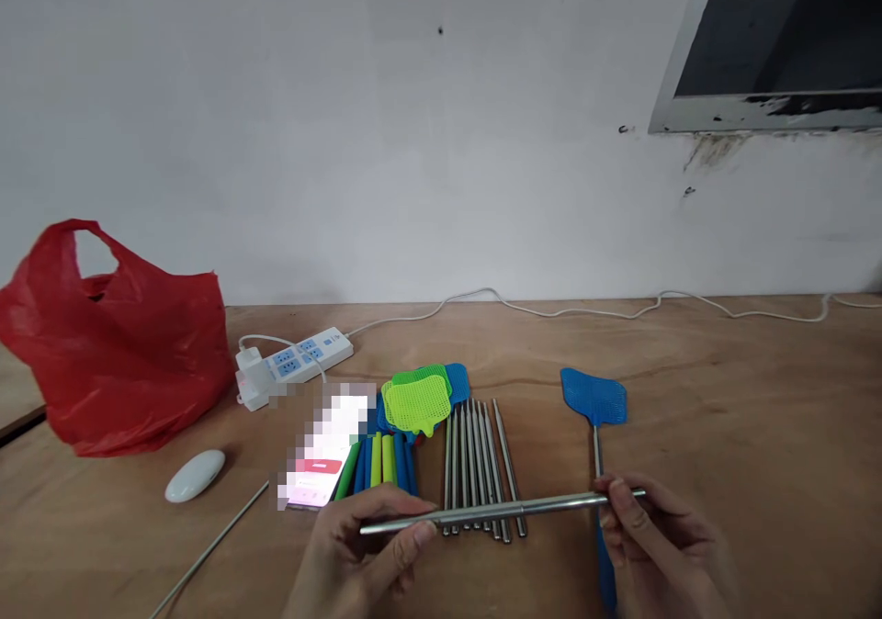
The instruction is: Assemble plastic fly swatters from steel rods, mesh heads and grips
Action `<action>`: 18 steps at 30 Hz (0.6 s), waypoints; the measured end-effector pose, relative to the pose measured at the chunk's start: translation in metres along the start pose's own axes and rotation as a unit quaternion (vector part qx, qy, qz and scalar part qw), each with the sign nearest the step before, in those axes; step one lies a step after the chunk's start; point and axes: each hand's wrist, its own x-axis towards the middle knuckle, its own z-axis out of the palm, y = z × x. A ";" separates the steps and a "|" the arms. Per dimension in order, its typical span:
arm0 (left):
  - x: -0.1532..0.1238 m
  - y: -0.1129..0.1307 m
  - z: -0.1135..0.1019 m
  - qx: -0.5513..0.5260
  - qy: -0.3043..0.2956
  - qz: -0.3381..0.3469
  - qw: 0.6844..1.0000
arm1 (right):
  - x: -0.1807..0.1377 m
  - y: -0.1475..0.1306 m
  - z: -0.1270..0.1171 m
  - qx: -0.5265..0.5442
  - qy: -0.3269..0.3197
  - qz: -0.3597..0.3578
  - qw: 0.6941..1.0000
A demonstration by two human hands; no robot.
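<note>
Both my hands hold one metal telescopic rod (482, 512) level above the table. My left hand (372, 545) pinches it near its left end between thumb and fingers. At the other end, my right hand (654, 536) grips the thinner section. Behind the rod lies a row of similar metal rods (475, 463). Left of them are several green, blue and yellow handle tubes (380, 463), partly hidden by my left hand. Mesh swatter heads (417, 403) in yellow, green and blue are stacked above the tubes. A blue fly swatter (596, 399) lies by my right hand, which partly covers its handle.
A lit phone (327, 458), partly blurred, lies left of the tubes. Behind it sits a white power strip (307, 362) whose cord runs along the wall. A red plastic bag (130, 362), a white mouse (195, 475) and a thin rod (210, 548) are at the left.
</note>
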 end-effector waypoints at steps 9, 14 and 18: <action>0.006 -0.001 -0.009 0.020 0.040 0.021 0.999 | -0.006 0.000 0.030 -0.037 0.009 -0.013 0.999; -0.004 0.010 -0.014 0.047 0.062 0.045 0.996 | -0.031 -0.006 0.054 -0.031 -0.014 -0.016 0.999; -0.001 0.012 0.003 0.058 0.009 0.061 0.996 | -0.040 -0.002 0.068 -0.051 -0.078 0.007 0.996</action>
